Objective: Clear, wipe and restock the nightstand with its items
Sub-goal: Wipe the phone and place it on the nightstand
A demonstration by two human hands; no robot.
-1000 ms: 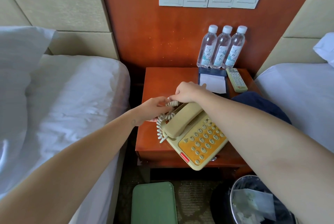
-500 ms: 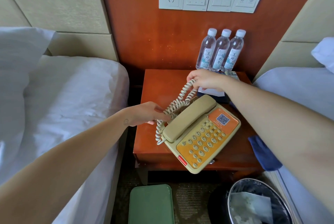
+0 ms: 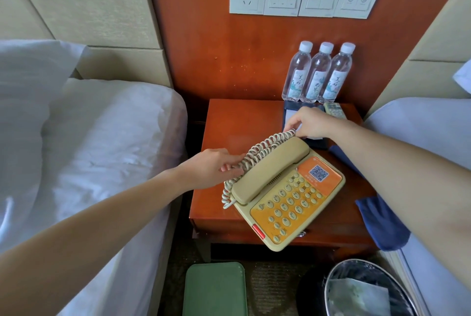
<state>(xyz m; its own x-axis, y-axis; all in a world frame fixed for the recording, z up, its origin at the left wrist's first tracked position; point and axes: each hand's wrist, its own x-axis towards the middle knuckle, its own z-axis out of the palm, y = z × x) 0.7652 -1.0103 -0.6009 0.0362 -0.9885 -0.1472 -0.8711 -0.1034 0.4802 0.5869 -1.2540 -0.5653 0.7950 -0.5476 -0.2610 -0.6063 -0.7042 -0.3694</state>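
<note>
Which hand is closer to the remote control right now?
Right. The right hand pinches the coiled cord just in front and left of the remote control; the left hand holds the cord farther forward, on the left of the handset.

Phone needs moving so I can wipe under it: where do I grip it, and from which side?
Grip the base across its keypad end, coming from the front edge of the nightstand: that corner overhangs, leaving room to get under it. Avoid the handset, which only rests in its cradle, and the cord.
</note>
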